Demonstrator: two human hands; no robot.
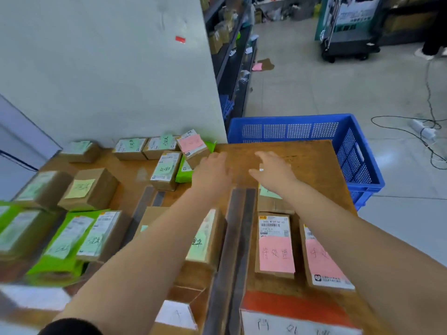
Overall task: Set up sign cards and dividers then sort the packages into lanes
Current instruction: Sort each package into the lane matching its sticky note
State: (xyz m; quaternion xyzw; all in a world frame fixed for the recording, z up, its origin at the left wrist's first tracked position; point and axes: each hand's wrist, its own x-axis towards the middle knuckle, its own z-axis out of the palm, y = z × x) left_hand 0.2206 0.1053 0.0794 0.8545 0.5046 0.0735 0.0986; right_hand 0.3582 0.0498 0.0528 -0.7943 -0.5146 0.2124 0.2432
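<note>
Cardboard packages lie across the wooden table (302,153), each with a coloured note. Two with pink notes (275,245) (324,257) sit in the right lane, just right of a long dark divider strip (238,238); a shorter strip (142,209) lies further left. One pink-noted package (193,146) stands near the wall among green-noted ones (167,169). Both arms reach forward over the middle of the table. The left hand (212,172) hovers with fingers straight and holds nothing, just beside that far package (contact cannot be told, the frame is blurred). The right hand (273,170) is spread flat, empty too. A sign card (297,320) with an orange band lies nearest. A blue crate (358,151) stands beyond the table's right edge.
</note>
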